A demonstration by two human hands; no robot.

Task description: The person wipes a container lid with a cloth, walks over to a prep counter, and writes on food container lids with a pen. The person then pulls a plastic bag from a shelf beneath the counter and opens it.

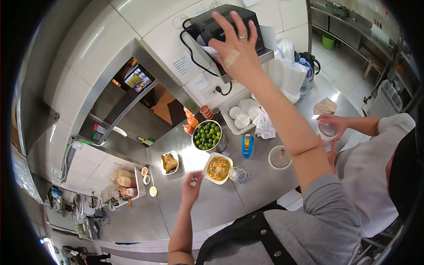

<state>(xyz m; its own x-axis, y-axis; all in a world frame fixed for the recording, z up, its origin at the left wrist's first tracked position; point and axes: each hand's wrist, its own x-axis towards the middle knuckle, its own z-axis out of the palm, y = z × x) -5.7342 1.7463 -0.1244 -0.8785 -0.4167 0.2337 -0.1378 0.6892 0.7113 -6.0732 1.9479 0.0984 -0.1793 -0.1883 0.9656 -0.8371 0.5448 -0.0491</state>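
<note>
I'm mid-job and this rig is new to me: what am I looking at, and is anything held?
There's no robot: a person works bare-handed. The single picture comes from a camera on their head, looking forward and down.

Their right hand is raised over a black printer, by some white paper; I can't tell whether it grips it. Their left hand is beside a white bowl of soup; its grip is unclear too.

On the steel counter are also a container of limes, a dish of food, a blue tape dispenser and a round container. At right, a co-worker's hands hold a clear cup.
</note>
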